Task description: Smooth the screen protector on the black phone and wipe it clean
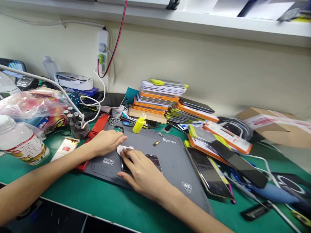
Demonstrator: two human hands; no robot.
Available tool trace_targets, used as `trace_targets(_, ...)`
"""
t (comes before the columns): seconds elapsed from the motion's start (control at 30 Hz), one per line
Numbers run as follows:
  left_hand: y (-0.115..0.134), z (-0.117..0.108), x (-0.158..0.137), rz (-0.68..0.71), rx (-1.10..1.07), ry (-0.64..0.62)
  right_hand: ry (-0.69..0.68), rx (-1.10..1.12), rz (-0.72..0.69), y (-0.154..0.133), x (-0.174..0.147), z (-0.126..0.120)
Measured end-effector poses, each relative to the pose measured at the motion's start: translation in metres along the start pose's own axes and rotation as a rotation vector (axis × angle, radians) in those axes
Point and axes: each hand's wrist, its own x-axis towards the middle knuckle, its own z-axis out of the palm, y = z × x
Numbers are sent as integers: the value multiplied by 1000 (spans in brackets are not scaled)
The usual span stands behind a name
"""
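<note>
While under RH fingers (128,162), phone (155,160) flat.

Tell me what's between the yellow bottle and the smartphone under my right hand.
In the head view, bare gray mat runs from the yellow bottle to the uncovered part of the smartphone; the white pad lies farther left.

Bare mat (173,165) right of the phone (155,160); yellow bottle (139,125), stacked boxes (156,99) beyond.

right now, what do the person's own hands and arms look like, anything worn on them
The left hand and right hand are ungloved; no ring, watch or bracelet shows. Both forearms are bare to the picture's edge, with no sleeve in view.
</note>
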Motion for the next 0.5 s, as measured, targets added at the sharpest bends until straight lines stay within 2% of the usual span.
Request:
trace_targets(0.17, -1, 1, 3, 17, -30, -4, -72, -74, -3, -19, -35, -22)
trace_targets(0.3, -4, 5, 2, 76, -1, -24, -89, -171, 59, -4, -74, -41)
trace_targets(0.37, -7, 9, 2, 165, -4, -4, -55, -168, 88, 10, -92, -46)
trace_targets(0.5, -13, 15, -1, 465, 13, 122, -11, -125, 95, 27, -113, -48)
